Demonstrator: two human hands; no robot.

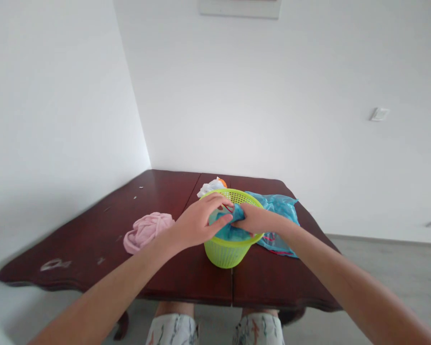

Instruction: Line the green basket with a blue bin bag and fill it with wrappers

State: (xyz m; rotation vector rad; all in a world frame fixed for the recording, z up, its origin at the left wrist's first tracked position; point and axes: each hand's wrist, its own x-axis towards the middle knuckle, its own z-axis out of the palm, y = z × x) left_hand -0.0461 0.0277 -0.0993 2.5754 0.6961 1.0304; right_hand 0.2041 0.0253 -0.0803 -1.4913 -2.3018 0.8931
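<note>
A lime-green perforated plastic basket [222, 255] stands upright near the table's front edge, with a blue plastic bag [232, 233] lining or lying in it. My right hand [254, 219] reaches over the right rim, its fingers closed on bunched blue plastic; some fingertips are hidden. Across the left rim comes my left hand [200, 221], thumb and fingers apart. A thin red string [228, 208] shows by its fingertips, and I cannot tell whether they touch it. Left of the basket lies a bundle of soft pink cloth [149, 230].
Another blue plastic bag [282, 209] with red trim spreads over the table right of the basket. Behind the basket is a crumpled white and orange plastic bag [212, 186]. The dark red wooden table [104, 235] meets white walls at the back and left.
</note>
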